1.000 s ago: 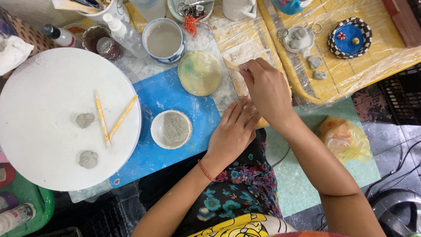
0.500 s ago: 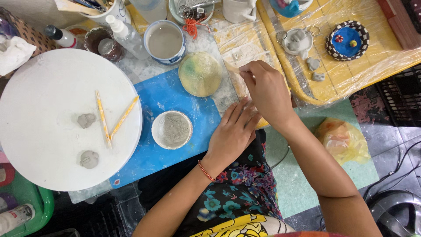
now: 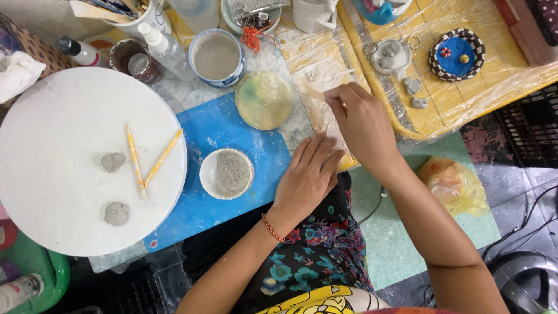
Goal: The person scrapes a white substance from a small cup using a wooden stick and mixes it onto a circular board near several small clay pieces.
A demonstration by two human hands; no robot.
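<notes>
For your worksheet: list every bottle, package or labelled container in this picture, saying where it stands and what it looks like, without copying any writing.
Small bottle: top left beside the white round board, white body, dark cap, red band.
Spray bottle: top, left of the cup of grey liquid, clear with a white nozzle.
Tube or bottle: bottom left in a green tray, whitish.
Plastic bag: floor at right, crumpled, yellow-orange.

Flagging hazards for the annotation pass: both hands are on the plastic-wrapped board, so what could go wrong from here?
1. The left hand presses the wrapped board at its near end, which seems to overhang the blue mat; it may tip or slide.
2. The right hand works close to the cup of cloudy water; a sweep could spill it.
3. The thin stick in the right hand's grip could tear the wrap.
</notes>
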